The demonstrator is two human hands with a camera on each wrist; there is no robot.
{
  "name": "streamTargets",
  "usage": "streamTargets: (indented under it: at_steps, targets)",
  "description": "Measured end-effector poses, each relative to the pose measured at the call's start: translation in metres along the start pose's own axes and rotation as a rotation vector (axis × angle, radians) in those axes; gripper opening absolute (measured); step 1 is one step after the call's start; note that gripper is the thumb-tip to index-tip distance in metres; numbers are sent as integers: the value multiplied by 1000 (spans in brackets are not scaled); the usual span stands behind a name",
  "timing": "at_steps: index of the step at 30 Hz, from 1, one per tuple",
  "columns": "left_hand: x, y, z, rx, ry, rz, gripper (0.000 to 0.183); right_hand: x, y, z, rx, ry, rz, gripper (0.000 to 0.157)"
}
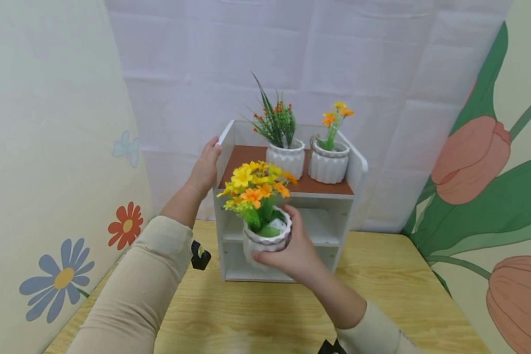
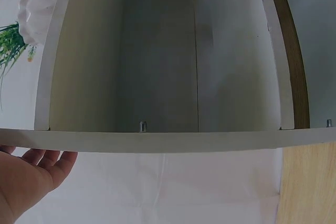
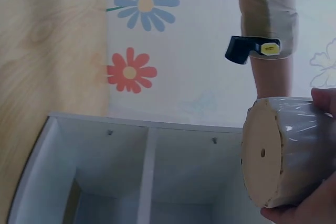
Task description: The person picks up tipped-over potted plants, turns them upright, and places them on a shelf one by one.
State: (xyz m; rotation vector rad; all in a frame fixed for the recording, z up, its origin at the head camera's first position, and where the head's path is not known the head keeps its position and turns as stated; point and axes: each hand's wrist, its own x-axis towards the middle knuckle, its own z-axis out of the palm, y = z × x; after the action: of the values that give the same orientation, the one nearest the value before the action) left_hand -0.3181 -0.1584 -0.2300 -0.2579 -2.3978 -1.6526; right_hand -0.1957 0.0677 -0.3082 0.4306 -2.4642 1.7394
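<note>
My right hand grips a white ribbed flower pot in front of the shelf, thumb on the near side and fingers round the right. Yellow and orange artificial flowers fill it. In the right wrist view the pot's flat base shows a small central hole. My left hand rests against the outside of the left side panel of a small white shelf. The left wrist view shows the fingers touching that panel, their tips partly hidden.
On the shelf's brown top board stand a pot with grassy red-flowered stems and a pot with orange flowers. Lower compartments face me. The shelf stands on a wooden table, with a white cloth behind and flower-painted walls at both sides.
</note>
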Motion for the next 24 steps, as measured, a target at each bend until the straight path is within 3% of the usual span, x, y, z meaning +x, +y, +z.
streamTargets:
  at_steps: [10,24]
  targets:
    - [0,-1,0,-18,-12,7,61,20,-29,-3,-11,-8,-23,109]
    - [5,-3,0,91,39,10,64,63,-60,-3,-37,-1,-53,110]
